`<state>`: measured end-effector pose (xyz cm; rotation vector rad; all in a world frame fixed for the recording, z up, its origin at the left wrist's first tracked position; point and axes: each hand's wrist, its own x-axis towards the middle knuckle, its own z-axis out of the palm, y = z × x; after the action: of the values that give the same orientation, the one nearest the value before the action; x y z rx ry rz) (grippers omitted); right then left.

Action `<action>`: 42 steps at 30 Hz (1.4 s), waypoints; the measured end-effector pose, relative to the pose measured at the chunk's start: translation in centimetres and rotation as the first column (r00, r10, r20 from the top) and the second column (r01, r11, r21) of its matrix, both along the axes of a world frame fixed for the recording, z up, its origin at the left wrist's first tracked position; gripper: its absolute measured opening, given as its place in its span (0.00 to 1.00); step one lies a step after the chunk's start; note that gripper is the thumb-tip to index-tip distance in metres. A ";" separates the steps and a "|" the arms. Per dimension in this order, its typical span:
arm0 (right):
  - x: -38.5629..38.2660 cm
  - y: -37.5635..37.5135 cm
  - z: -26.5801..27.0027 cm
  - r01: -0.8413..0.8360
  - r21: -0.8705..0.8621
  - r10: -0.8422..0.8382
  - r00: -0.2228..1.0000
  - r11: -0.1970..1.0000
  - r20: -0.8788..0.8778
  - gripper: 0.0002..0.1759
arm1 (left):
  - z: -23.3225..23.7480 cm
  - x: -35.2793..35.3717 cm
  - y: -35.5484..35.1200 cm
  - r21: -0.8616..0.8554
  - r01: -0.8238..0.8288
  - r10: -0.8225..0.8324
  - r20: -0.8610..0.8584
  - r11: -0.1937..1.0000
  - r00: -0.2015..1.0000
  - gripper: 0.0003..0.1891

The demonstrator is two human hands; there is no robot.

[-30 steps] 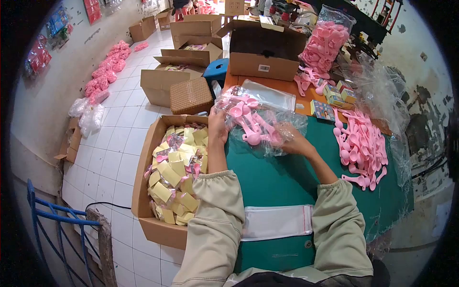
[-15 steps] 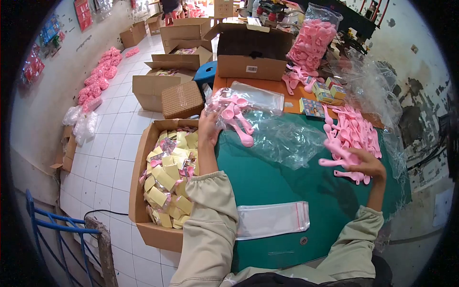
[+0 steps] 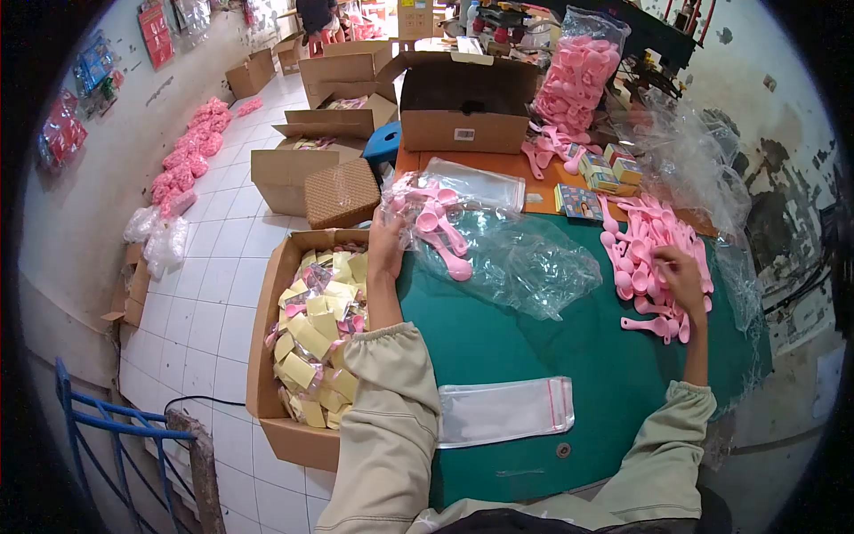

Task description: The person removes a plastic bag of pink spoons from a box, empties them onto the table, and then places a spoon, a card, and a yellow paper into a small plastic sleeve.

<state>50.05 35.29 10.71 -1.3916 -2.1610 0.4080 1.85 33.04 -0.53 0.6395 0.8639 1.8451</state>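
At the table's left edge my left hand [image 3: 386, 247] is closed on a clear plastic bag [image 3: 529, 254], which lies crumpled across the green table top. Several pink measuring spoons [image 3: 430, 221] rest on or in the bag beside those fingers. Over on the right, my right hand [image 3: 680, 276] has its fingers curled down onto a heap of pink measuring spoons [image 3: 654, 227]; what is between the fingertips is hidden. A few loose spoons [image 3: 654, 327] lie just below that hand. Flat near my body is a clear sleeve with a red-striped end [image 3: 507, 412].
A carton [image 3: 311, 445] of small packets with yellow cards stands left of the table. Behind are an open brown box [image 3: 463, 129], clear sleeves [image 3: 480, 182], small card stacks [image 3: 605, 173] and a bag of pink spoons [image 3: 578, 80]. Blue railing [image 3: 124, 427] stands at lower left.
My right hand has moved up and onto the heap; the pink spoons that stuck out from it to the left no longer show there. My left hand keeps its hold on the bag.
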 end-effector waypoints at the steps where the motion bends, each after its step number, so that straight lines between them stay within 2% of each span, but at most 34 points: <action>1: -1.9 -0.6 -0.3 -0.225 -0.099 0.227 0.974 0.969 0.012 0.13 | 0.2 0.2 -0.1 -0.016 -0.005 0.005 0.009 1.000 1.000 0.25; 3: -6.5 -1.3 -1.0 -0.500 -0.228 0.475 0.865 0.835 -0.159 0.16 | -0.2 0.0 0.1 -0.014 0.007 -0.007 0.007 1.000 1.000 0.26; 5: -10.5 -0.8 -2.2 -0.624 -0.124 0.621 0.781 0.772 -0.063 0.17 | -0.3 0.0 0.2 -0.010 0.005 -0.005 0.011 1.000 1.000 0.27; 8: -14.8 0.0 -3.0 -0.623 -0.435 0.533 0.782 0.650 -0.322 0.17 | -0.1 0.0 0.1 -0.011 -0.002 0.002 0.021 1.000 1.000 0.29; 10: -17.9 -0.6 -1.8 -0.588 -0.635 0.373 0.809 0.501 -0.455 0.16 | -0.4 -0.2 0.2 -0.021 0.024 -0.023 0.034 1.000 0.999 0.29; 12: -19.8 0.2 -1.9 -0.563 -0.621 0.470 0.819 0.546 -0.329 0.17 | -1.1 -0.5 0.8 -0.026 0.038 -0.038 0.021 0.999 0.999 0.29; 13: -20.8 1.7 -3.4 -0.575 -0.489 0.606 0.788 0.655 -0.115 0.18 | -1.4 -0.7 1.0 -0.030 0.046 -0.045 0.013 0.999 0.999 0.29; 14: -21.7 3.2 -4.8 -0.606 -0.334 0.672 0.730 0.721 0.125 0.19 | -1.4 -0.7 1.0 -0.014 0.046 -0.046 0.007 0.999 0.999 0.28; 17: -23.3 5.9 -7.6 -0.596 -0.125 0.608 0.766 0.793 0.208 0.18 | -0.9 -0.3 0.6 -0.038 0.047 -0.046 0.027 0.998 0.999 0.28; 18: -23.8 5.8 -7.9 -0.625 0.059 0.597 0.765 0.778 0.242 0.17 | 0.6 0.2 -0.2 -0.092 0.028 -0.024 0.038 0.995 0.999 0.26; 20: -24.5 4.9 -8.3 -0.636 0.408 0.562 0.771 0.655 0.300 0.16 | 0.5 0.2 0.3 -0.092 0.019 -0.020 -0.005 0.996 1.000 0.24; 23: -25.4 4.6 -7.3 -0.490 0.058 0.489 0.872 0.870 0.026 0.19 | -0.1 -0.2 0.5 -0.076 0.027 -0.026 0.021 0.997 0.999 0.20; 26: -25.6 6.3 -7.1 -0.728 0.059 0.726 0.686 0.683 0.048 0.23 | -0.6 -0.2 0.5 -0.066 0.025 -0.024 0.013 0.997 1.000 0.19; 29: -27.3 7.2 -6.7 -0.672 -0.104 0.673 0.695 0.733 0.253 0.29 | -0.1 0.0 0.4 -0.043 0.025 -0.023 0.035 0.999 0.999 0.19; 32: -29.8 5.4 -6.6 -0.671 0.067 0.636 0.726 0.738 0.262 0.31 | 0.5 0.2 0.0 -0.041 0.028 -0.026 0.056 0.999 0.998 0.20; 35: -30.5 6.8 -9.4 -0.762 0.029 0.678 0.593 0.647 0.434 0.35 | -0.4 -0.2 0.4 -0.068 0.014 -0.012 0.025 0.998 1.000 0.21; 37: -30.1 8.0 -10.9 -0.679 -0.185 0.662 0.558 0.711 0.500 0.37 | -1.2 -0.3 0.8 -0.053 0.018 -0.016 0.045 0.998 0.999 0.21; 38: -30.1 8.5 -10.5 -0.660 -0.276 0.688 0.513 0.699 0.513 0.38 | -1.2 -0.4 0.9 -0.056 0.016 -0.015 0.027 0.998 1.000 0.21; 40: -29.7 8.8 -10.2 -0.661 -0.356 0.736 0.477 0.661 0.480 0.36 | -1.2 -0.5 0.9 -0.061 0.014 -0.014 -0.009 0.998 1.000 0.23; 42: -29.0 8.6 -9.8 -0.716 -0.331 0.779 0.487 0.615 0.395 0.32 | -1.3 -0.5 1.0 -0.059 0.009 -0.009 0.003 0.998 1.000 0.23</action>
<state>21.00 43.92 0.92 -0.4994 -3.2132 0.5303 1.32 34.04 -1.83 0.6035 0.9086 1.8053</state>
